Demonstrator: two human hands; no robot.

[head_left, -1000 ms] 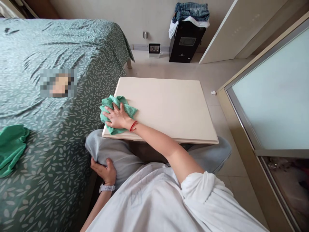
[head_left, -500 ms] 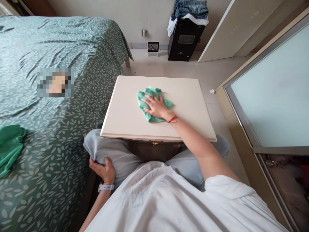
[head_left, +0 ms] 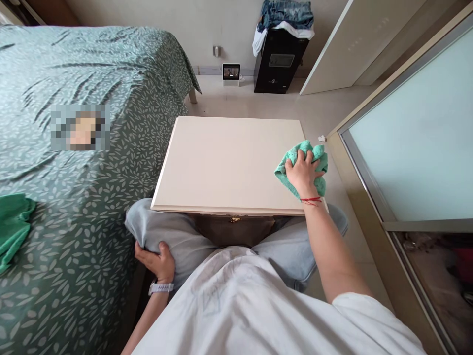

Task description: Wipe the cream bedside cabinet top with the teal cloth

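Observation:
A light green cloth (head_left: 288,181) lies bunched at the right edge of a cream tabletop (head_left: 225,162), part of it hanging past the edge. My right hand (head_left: 303,172), with a red string at the wrist, presses on the cloth with bent, spread fingers gripping its folds. Below the near left corner of the tabletop, my left hand (head_left: 158,261) rests on my jeans at the left knee, thumb apart from the fingers, holding nothing. A pale watch band is on that wrist.
A bed (head_left: 99,197) with a leaf-patterned cover stands on the left, a darker green cloth (head_left: 15,227) on it. Beyond the table are a small screen (head_left: 231,72) and a black cabinet (head_left: 279,61) topped with folded jeans (head_left: 286,15). A sliding-door wardrobe (head_left: 417,133) is at right.
My right hand and the light green cloth have moved from the middle of the tabletop to its right edge. The cloth is more bunched. My left hand stays on the knee.

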